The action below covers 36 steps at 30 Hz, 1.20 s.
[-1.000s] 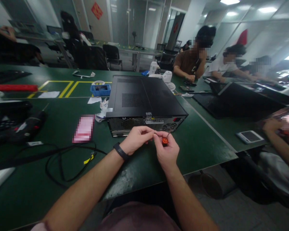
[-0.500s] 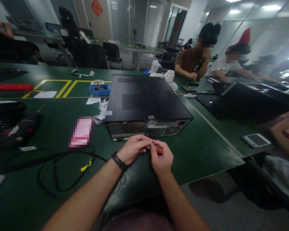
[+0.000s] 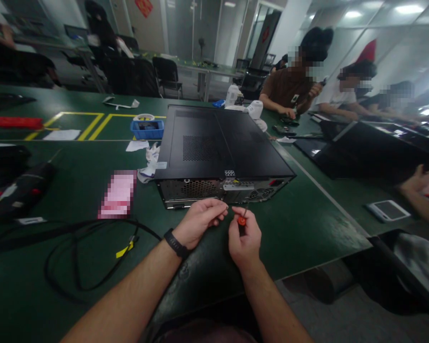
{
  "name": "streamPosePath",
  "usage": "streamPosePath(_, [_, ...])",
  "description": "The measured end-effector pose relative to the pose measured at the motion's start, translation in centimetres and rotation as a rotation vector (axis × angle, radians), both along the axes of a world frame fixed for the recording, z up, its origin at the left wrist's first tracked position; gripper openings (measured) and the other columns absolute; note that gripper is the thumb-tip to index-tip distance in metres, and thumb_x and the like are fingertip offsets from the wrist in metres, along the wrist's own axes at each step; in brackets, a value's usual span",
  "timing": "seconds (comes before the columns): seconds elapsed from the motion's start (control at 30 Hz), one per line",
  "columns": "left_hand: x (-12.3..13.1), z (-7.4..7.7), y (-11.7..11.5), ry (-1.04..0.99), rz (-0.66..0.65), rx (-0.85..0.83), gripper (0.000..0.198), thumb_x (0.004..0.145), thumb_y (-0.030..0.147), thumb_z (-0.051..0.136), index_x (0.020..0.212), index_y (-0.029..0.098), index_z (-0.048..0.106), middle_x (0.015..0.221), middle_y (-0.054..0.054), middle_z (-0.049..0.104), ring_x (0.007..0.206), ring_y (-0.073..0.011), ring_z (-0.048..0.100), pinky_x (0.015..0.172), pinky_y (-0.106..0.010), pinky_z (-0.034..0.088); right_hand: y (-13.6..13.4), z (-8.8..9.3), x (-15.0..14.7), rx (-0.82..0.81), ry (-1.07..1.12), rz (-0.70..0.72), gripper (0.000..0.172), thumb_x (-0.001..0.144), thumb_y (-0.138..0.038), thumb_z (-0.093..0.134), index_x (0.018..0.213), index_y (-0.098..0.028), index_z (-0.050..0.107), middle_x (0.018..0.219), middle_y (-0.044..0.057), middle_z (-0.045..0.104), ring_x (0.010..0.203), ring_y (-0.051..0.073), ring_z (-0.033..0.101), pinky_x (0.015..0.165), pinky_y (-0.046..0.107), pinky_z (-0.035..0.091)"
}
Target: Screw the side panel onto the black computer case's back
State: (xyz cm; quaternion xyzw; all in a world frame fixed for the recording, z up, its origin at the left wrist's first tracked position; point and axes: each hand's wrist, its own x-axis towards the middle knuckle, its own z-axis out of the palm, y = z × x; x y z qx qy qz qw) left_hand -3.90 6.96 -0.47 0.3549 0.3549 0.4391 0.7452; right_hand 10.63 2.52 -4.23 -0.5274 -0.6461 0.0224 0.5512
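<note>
My right hand [image 3: 243, 238] grips a small screwdriver [image 3: 242, 219]. My left hand [image 3: 199, 223] pinches something tiny, maybe a screw. I should line them up slowly near the computer [image 3: 221, 147].

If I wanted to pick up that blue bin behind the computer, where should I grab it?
Probably by the long front rim of the blue bin, reaching in from the near left. The computer case stands close on its right, and a tape roll sits right behind it. Its open top leaves the rim free to pinch; the contents are too blurred to name.
</note>
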Motion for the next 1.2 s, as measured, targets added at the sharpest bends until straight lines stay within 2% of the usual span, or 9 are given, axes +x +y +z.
streamPosePath(0.17, [-0.2, 0.6, -0.1, -0.081, 0.009, -0.023, 0.050, 0.060, 0.049, 0.097, 0.086, 0.012, 0.076, 0.078, -0.003, 0.072, 0.064, -0.0055, 0.059, 0.056, -0.016, 0.043, 0.4, -0.8, 0.4, -0.041, 0.040, -0.053, 0.027, 0.100, -0.019, 0.049, 0.125, -0.020, 0.060, 0.108, 0.008, 0.067, 0.096, 0.019, 0.068, 0.086, 0.036, 0.060])
streamPosePath(0.33, [-0.4, 1.0, -0.2, -0.144, 0.021, -0.059, 0.050, 0.058, 0.045, 0.099, 0.088, 0.012, 0.076, 0.078, -0.003, 0.072, 0.064, -0.0055, 0.061, 0.055, -0.015, 0.044, 0.8, -1.6, 0.6, 0.035, 0.061, -0.083, 0.033, 0.102, -0.019, 0.049, 0.134, -0.022, 0.055, 0.116, 0.011, 0.066, 0.108, 0.020, 0.067, 0.096, 0.041, 0.057])
streamPosePath(0.4, [-0.5, 1.0, -0.1, -0.176, 0.029, -0.066, 0.050, 0.058, 0.043, 0.099, 0.088, 0.012, 0.076, 0.077, -0.002, 0.071, 0.064, -0.0053, 0.061, 0.056, -0.015, 0.045, 0.8, -1.7, 0.6, 0.046, 0.062, -0.060, 0.035, 0.102, -0.019, 0.049, 0.136, -0.023, 0.054, 0.118, 0.011, 0.066, 0.109, 0.020, 0.067, 0.096, 0.042, 0.057])
streamPosePath(0.5, [-0.6, 1.0, 0.0, -0.230, 0.041, -0.070, 0.047, 0.060, 0.041, 0.099, 0.087, 0.012, 0.075, 0.076, -0.001, 0.069, 0.063, -0.0051, 0.060, 0.057, -0.015, 0.047, 0.5, -1.7, 0.5, -0.020, 0.081, -0.006, 0.039, 0.103, -0.022, 0.049, 0.142, -0.024, 0.049, 0.112, 0.008, 0.066, 0.099, 0.018, 0.068, 0.090, 0.039, 0.058])
streamPosePath(0.63, [-0.7, 1.0, 0.2, -0.263, 0.055, -0.065, 0.043, 0.063, 0.041, 0.097, 0.086, 0.012, 0.074, 0.075, 0.000, 0.068, 0.062, -0.0053, 0.059, 0.057, -0.016, 0.048, 0.0, -1.9, 0.3, -0.131, 0.159, 0.142, 0.044, 0.103, -0.023, 0.047, 0.146, -0.023, 0.039, 0.105, 0.006, 0.064, 0.093, 0.016, 0.066, 0.085, 0.035, 0.057])
streamPosePath(0.8, [-0.8, 1.2, 0.0, -0.288, 0.058, -0.055, 0.041, 0.068, 0.040, 0.095, 0.087, 0.012, 0.072, 0.075, 0.000, 0.066, 0.063, -0.0054, 0.058, 0.057, -0.016, 0.047, -0.3, -1.6, 0.4, -0.133, 0.121, 0.136, 0.022, 0.103, -0.023, 0.046, 0.123, -0.023, 0.052, 0.102, 0.005, 0.066, 0.089, 0.016, 0.066, 0.080, 0.033, 0.056])
streamPosePath(1.0, [-1.2, 1.4, 0.1, -0.318, 0.074, -0.059, 0.039, 0.069, 0.039, 0.095, 0.084, 0.013, 0.069, 0.075, 0.001, 0.065, 0.062, -0.0050, 0.056, 0.058, -0.016, 0.046, -0.4, -0.1, 0.3, -0.027, -0.008, 0.105, 0.038, 0.101, -0.022, 0.054, 0.139, -0.024, 0.058, 0.110, 0.007, 0.073, 0.090, 0.017, 0.071, 0.080, 0.032, 0.059])
streamPosePath(1.1, [-1.3, 1.4, 0.2, -0.329, 0.081, -0.057, 0.040, 0.068, 0.038, 0.095, 0.084, 0.013, 0.069, 0.074, 0.001, 0.064, 0.062, -0.0051, 0.056, 0.058, -0.016, 0.045, -0.8, 0.2, 0.3, 0.017, -0.004, 0.083, 0.039, 0.100, -0.021, 0.058, 0.138, -0.024, 0.060, 0.110, 0.007, 0.074, 0.094, 0.017, 0.073, 0.079, 0.030, 0.061])
streamPosePath(1.2, [-1.3, 1.4, 0.3, -0.334, 0.089, -0.047, 0.039, 0.069, 0.038, 0.095, 0.085, 0.012, 0.070, 0.074, 0.001, 0.064, 0.062, -0.0049, 0.056, 0.057, -0.016, 0.044, -1.9, 0.2, 0.6, 0.078, 0.070, 0.008, 0.038, 0.093, -0.019, 0.068, 0.131, -0.024, 0.063, 0.107, 0.006, 0.076, 0.088, 0.016, 0.075, 0.076, 0.028, 0.062])
